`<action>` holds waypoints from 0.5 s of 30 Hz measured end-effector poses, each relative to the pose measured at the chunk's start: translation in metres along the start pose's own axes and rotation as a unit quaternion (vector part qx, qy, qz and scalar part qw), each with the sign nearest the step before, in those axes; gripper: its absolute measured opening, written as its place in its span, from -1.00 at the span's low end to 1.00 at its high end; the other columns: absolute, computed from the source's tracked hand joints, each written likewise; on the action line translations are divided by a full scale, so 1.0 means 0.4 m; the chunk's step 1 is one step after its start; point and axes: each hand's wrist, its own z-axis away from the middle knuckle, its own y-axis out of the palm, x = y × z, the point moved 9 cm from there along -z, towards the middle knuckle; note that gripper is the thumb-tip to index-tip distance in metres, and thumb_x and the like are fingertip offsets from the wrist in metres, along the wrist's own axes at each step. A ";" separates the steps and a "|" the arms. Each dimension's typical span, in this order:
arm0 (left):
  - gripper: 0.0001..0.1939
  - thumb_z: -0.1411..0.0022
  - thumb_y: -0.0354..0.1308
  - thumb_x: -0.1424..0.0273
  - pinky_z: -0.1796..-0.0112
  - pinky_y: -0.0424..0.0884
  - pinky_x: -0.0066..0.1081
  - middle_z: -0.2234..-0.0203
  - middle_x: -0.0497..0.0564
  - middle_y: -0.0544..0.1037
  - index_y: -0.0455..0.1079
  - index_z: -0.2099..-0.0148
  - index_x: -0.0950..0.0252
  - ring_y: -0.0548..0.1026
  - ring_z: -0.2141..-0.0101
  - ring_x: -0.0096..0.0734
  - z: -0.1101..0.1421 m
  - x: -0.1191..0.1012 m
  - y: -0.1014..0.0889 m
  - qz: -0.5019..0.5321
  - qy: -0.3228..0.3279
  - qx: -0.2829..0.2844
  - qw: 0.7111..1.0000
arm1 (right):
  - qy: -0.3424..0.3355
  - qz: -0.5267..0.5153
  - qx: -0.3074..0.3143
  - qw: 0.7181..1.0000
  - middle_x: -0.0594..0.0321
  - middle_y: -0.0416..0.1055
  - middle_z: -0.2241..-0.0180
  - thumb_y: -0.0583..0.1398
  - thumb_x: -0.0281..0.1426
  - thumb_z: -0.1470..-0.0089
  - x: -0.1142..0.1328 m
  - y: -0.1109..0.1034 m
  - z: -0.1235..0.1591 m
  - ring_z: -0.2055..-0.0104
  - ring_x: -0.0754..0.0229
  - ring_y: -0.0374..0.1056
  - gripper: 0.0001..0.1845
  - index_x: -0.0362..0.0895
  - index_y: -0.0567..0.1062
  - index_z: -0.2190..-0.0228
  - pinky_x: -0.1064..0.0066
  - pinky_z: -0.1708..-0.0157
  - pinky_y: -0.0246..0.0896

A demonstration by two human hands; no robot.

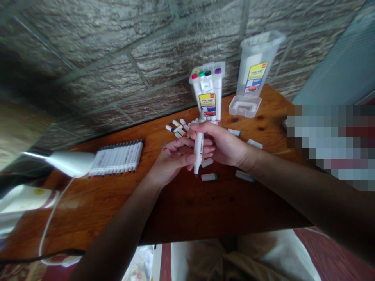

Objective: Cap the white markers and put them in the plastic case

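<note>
A white marker (199, 148) with dark print on its barrel is held nearly upright between my two hands, above the wooden table. My left hand (175, 158) grips its lower part, the thumb across the barrel and a red mark on the skin. Around the upper part close the thumb and fingers of my right hand (222, 142). Loose caps lie beneath and beside the hands, among them a green-edged cap (209, 177) and a blue-edged cap (245, 176). Behind my fingers is a pile of capped pieces (179, 128), partly hidden.
A clear case of markers (208, 89) stands against the stone wall. Right of it is an open clear case (258, 66) with its lid (245, 106) folded down. A row of white markers (116, 158) lies left, beside a white lamp (72, 160) and its cord.
</note>
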 end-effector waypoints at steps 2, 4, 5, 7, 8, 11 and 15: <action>-0.62 0.03 0.51 0.26 0.21 0.59 -0.29 0.34 0.05 0.68 0.53 0.19 0.31 0.67 0.28 -0.20 0.003 0.005 -0.001 0.001 -0.013 0.006 1.000 | -0.003 0.016 -0.005 1.000 0.53 0.09 0.76 0.33 -0.09 0.01 -0.003 -0.002 0.001 0.76 0.44 -0.09 -0.53 -0.12 0.28 0.61 0.56 0.75 0.04; -0.63 0.02 0.50 0.31 0.23 0.58 -0.32 0.36 0.02 0.68 0.53 0.16 0.29 0.66 0.32 -0.25 0.008 0.010 0.004 0.007 -0.028 0.022 0.999 | -0.005 0.034 -0.005 0.999 0.51 0.14 0.75 0.34 -0.06 0.00 -0.006 -0.003 0.005 0.75 0.43 -0.02 -0.50 -0.13 0.30 0.62 0.55 0.73 0.10; -0.63 0.01 0.50 0.34 0.24 0.58 -0.33 0.37 0.01 0.67 0.54 0.15 0.28 0.66 0.34 -0.27 0.011 0.012 0.008 0.010 -0.036 0.034 0.999 | -0.005 0.044 0.000 0.999 0.50 0.18 0.74 0.35 -0.07 -0.01 -0.007 -0.001 0.008 0.75 0.43 0.03 -0.52 -0.14 0.34 0.62 0.55 0.71 0.13; -0.66 0.02 0.50 0.38 0.27 0.58 -0.37 0.41 -0.01 0.66 0.55 0.16 0.28 0.64 0.39 -0.32 0.019 0.018 0.021 0.016 -0.055 0.064 0.996 | -0.004 0.073 0.021 0.997 0.45 0.26 0.72 0.35 -0.10 -0.02 -0.005 0.009 0.016 0.73 0.42 0.10 -0.55 -0.16 0.40 0.62 0.55 0.68 0.16; -0.68 0.02 0.50 0.37 0.30 0.57 -0.40 0.44 -0.02 0.65 0.56 0.20 0.30 0.63 0.43 -0.36 0.023 0.020 0.028 0.018 -0.063 0.081 0.995 | -0.003 0.093 0.038 0.995 0.43 0.30 0.71 0.35 -0.12 -0.03 -0.002 0.018 0.020 0.72 0.42 0.12 -0.56 -0.17 0.42 0.63 0.55 0.68 0.17; -0.71 0.04 0.50 0.26 0.42 0.53 -0.50 0.53 -0.03 0.61 0.57 0.35 0.35 0.57 0.54 -0.45 0.033 0.031 0.047 0.019 -0.090 0.122 0.988 | -0.004 0.169 0.103 0.980 0.36 0.39 0.66 0.32 -0.18 -0.08 0.009 0.053 0.037 0.65 0.40 0.21 -0.61 -0.19 0.49 0.60 0.55 0.61 0.20; -0.71 0.15 0.54 0.32 0.41 0.55 -0.44 0.51 0.02 0.63 0.55 0.46 0.38 0.60 0.50 -0.36 0.040 0.044 0.060 -0.009 -0.126 0.143 0.982 | -0.015 0.252 0.169 0.953 0.36 0.41 0.61 0.31 -0.27 -0.13 0.022 0.090 0.057 0.58 0.39 0.30 -0.70 -0.20 0.52 0.55 0.56 0.54 0.22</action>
